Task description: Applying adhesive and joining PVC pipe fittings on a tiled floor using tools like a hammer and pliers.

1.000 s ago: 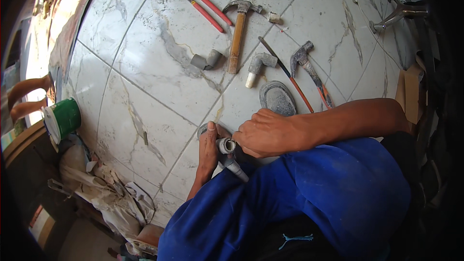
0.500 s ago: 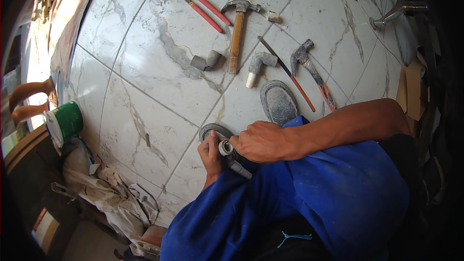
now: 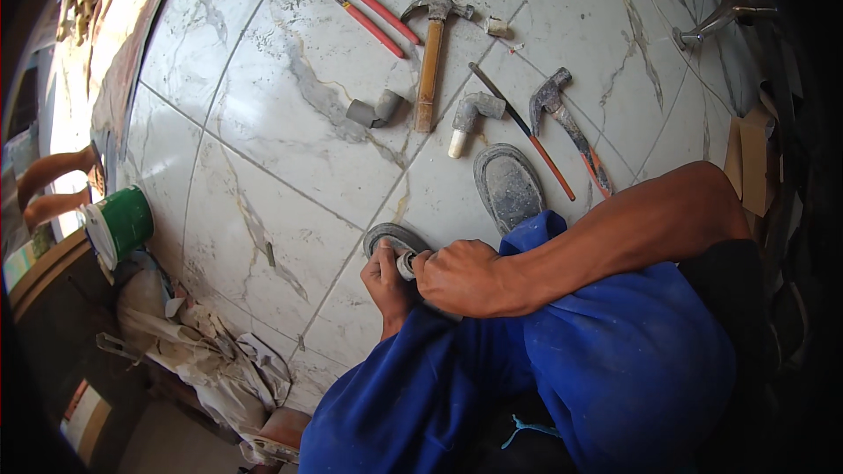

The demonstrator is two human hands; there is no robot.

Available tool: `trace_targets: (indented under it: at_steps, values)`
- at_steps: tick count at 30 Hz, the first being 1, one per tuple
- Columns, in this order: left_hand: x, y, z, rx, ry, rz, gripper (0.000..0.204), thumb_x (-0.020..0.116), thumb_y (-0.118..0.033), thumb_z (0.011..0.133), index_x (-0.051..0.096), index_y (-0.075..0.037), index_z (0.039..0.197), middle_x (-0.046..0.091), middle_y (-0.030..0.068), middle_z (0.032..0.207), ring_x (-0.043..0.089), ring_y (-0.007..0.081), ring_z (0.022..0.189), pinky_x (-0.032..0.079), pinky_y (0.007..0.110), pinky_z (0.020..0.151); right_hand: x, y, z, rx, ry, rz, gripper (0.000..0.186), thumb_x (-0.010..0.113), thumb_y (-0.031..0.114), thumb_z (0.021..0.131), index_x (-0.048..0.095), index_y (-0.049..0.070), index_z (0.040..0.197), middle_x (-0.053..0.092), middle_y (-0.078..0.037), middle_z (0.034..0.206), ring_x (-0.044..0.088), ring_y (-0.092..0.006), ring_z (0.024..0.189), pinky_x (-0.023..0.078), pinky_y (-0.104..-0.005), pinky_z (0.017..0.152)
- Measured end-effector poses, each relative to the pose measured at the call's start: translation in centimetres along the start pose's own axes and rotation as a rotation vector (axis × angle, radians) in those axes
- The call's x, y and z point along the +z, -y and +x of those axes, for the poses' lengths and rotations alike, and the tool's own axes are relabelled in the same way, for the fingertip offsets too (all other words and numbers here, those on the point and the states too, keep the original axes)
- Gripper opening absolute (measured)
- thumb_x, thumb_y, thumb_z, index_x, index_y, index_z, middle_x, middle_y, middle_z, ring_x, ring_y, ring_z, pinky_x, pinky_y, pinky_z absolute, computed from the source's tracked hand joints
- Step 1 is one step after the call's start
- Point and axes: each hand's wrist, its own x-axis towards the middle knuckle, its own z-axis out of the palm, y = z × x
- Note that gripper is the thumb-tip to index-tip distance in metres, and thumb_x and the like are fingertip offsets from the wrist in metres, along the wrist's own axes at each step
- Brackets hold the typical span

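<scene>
Low over my left shoe, my left hand is closed round a grey plastic pipe fitting. Only its round pale end shows between my hands; the rest is covered. My right hand is a fist against the open end of the fitting, its knuckles upward. Whatever that fist grips is hidden. Ahead of my shoes lie a grey elbow fitting with a white stub and a second grey elbow.
On the marbled tile floor lie red-handled pincers, a wooden-handled claw hammer, a worn claw hammer, a thin red-and-black rod and a short pipe piece. A green-and-white bucket and crumpled cloth are at left.
My right hand has shifted slightly down and left, over the fitting's mouth, which showed as an open ring before. The right forearm has tilted. My left hand has barely moved.
</scene>
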Motion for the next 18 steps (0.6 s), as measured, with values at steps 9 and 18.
trace_targets:
  at_steps: [9,18]
  values:
    - [-1.3,-0.1,0.0,-0.101,0.272,-0.062,0.044,0.044,-0.032,0.096,0.05,-0.004,0.062,0.051,0.0077,0.048,0.044,0.0138,0.033,0.032,0.026,0.034,-3.0,-1.8,-0.3,-0.092,0.129,-0.034,0.018,0.051,0.012,0.079,0.063,-0.001,0.081,0.065,-0.017,0.072,0.066,-0.0324,0.067,0.052,-0.0428,0.061]
    - [-0.6,-1.0,-0.4,-0.069,0.387,0.008,0.043,0.042,-0.03,0.098,0.052,-0.003,0.067,0.05,0.0029,0.052,0.044,0.0085,0.04,0.033,0.023,0.038,-3.1,-3.0,0.4,-0.167,0.233,0.009,0.017,0.051,0.01,0.077,0.064,0.001,0.074,0.065,-0.018,0.074,0.065,-0.0332,0.072,0.052,-0.0432,0.063]
